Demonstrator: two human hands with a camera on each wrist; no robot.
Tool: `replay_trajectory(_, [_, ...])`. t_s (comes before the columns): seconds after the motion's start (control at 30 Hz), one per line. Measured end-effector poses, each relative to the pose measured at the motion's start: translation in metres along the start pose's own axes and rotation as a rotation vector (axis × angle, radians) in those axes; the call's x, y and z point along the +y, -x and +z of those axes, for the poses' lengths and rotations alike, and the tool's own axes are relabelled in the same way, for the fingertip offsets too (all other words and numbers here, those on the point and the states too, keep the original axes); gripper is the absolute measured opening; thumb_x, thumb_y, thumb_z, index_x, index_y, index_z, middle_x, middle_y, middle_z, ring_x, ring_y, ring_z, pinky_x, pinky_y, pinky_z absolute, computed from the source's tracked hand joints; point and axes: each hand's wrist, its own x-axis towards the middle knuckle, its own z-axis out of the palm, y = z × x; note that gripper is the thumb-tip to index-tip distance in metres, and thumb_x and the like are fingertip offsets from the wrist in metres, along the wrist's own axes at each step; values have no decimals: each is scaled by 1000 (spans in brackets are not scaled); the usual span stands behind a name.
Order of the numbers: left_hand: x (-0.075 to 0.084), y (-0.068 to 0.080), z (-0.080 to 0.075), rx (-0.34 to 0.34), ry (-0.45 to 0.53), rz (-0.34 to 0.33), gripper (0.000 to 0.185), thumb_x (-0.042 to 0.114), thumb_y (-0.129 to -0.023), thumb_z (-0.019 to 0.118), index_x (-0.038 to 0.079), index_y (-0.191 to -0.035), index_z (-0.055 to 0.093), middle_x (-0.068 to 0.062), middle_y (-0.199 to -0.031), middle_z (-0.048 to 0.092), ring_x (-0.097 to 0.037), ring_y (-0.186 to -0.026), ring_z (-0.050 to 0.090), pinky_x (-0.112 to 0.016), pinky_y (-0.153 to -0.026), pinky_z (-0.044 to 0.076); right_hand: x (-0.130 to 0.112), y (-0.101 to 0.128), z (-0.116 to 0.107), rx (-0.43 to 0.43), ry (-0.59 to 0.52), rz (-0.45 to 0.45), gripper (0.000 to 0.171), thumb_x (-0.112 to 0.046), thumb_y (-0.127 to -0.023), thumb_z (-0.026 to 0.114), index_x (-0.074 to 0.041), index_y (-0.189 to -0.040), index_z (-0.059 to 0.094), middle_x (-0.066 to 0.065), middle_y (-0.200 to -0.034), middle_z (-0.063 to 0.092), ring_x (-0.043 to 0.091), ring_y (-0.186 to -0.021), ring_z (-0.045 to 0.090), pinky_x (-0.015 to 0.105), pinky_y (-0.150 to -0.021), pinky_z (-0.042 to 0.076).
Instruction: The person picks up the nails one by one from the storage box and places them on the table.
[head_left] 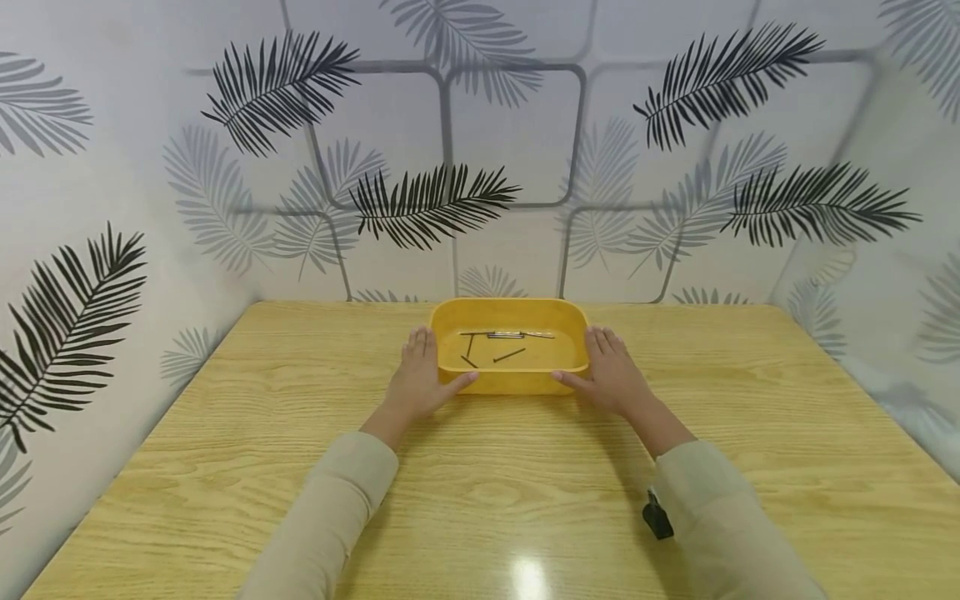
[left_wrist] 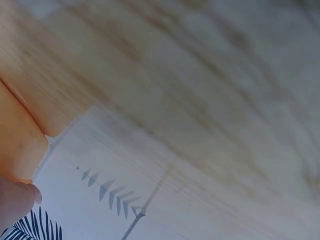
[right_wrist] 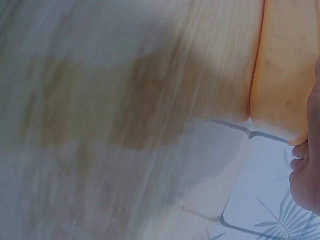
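A yellow plastic tray (head_left: 510,303) sits at the far middle of the wooden table (head_left: 480,475). Inside it lie several thin dark nails (head_left: 509,356) and a silvery pin (head_left: 505,335). My left hand (head_left: 420,377) lies against the tray's left side with straight fingers, its thumb along the front wall. On the other side, my right hand (head_left: 611,372) mirrors it. The blurred left wrist view shows the tray wall (left_wrist: 15,140) and a fingertip (left_wrist: 17,197). The tray (right_wrist: 285,65) and fingers (right_wrist: 306,175) also appear in the right wrist view.
Walls papered with a palm-leaf pattern (head_left: 427,200) close the table in at the back and on both sides. A small black clip (head_left: 657,515) shows at my right sleeve. Bare wood stretches left, right and in front of the tray.
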Motion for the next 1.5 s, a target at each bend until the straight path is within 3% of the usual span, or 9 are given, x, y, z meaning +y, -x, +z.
replay_trajectory(0.4, [2,-2,3,7,2,1,101,63,-87,46,-8,-146,2,-24,-154,-3,-36,-144,-3,-46,-117,5,2,1,-3,-28,-2,10,94,-53,-91,47,15,-143,8,32,-150,10,45,-140,8,53,-115,7])
replay_trajectory(0.7, [6,-2,4,7,2,-4,100,61,-88,47,-7,-146,2,-24,-154,-2,-36,-144,-1,-45,-117,5,9,3,1,30,-65,-33,112,-77,-82,30,14,-143,9,35,-148,13,47,-139,9,54,-115,5])
replay_trajectory(1.03, [9,-1,5,15,7,-4,100,59,-88,48,-8,-146,1,-24,-154,-2,-36,-144,0,-45,-118,4,5,5,-4,-21,-18,10,94,-53,-91,48,16,-142,9,32,-150,11,46,-139,9,54,-115,8])
replay_trajectory(1.5, [8,-2,7,35,13,-3,99,59,-87,49,-8,-146,3,-24,-154,1,-36,-144,1,-46,-117,6,6,5,-3,-10,-28,17,94,-53,-91,48,15,-142,10,32,-150,11,46,-140,9,53,-115,8])
